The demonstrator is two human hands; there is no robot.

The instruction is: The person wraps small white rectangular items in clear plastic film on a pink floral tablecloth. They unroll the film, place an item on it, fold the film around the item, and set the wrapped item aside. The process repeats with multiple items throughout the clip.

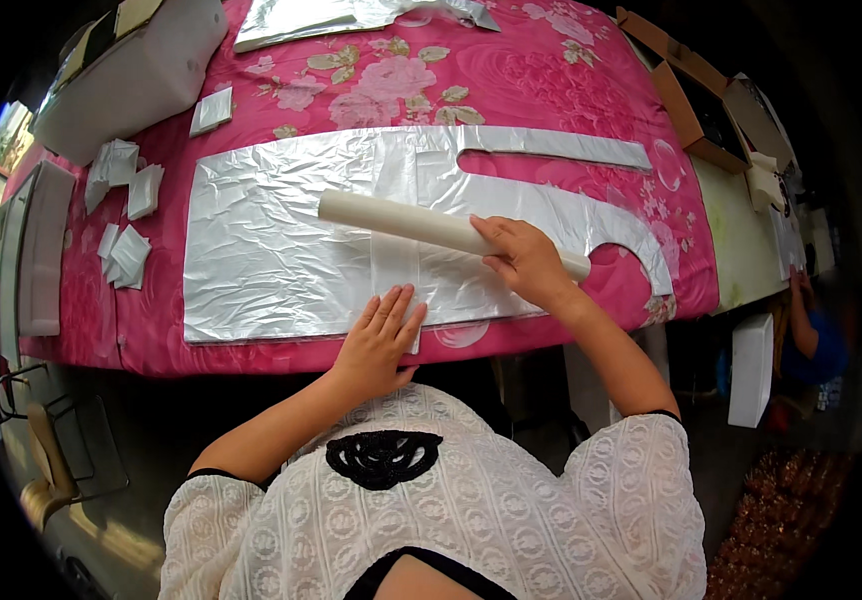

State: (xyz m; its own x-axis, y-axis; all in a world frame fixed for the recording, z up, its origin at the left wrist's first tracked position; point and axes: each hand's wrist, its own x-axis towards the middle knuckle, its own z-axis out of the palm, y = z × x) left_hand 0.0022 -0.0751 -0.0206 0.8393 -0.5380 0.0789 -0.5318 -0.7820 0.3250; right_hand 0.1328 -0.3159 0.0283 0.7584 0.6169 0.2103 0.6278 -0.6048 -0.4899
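Note:
A silvery, crinkled plastic sheet [271, 230] in an apron-like shape lies flat in front of me, with strap-like strips and a curved cut-out on its right side. My right hand [526, 262] grips a pale, round tube [391, 215] near its right end. The tube slants across the middle of the sheet, its left end farther from me. At the sheet's near edge my left hand [376, 335] rests flat, fingers stretched out and holding nothing.
A pink floral cloth [371, 85] covers the table. On the left are several small folded white packets [144, 190] and a white foam box [136, 90]. More silvery sheeting [301, 22] lies at the far edge. Cardboard boxes [696, 115] stand right; a person in blue [823, 345] is beyond.

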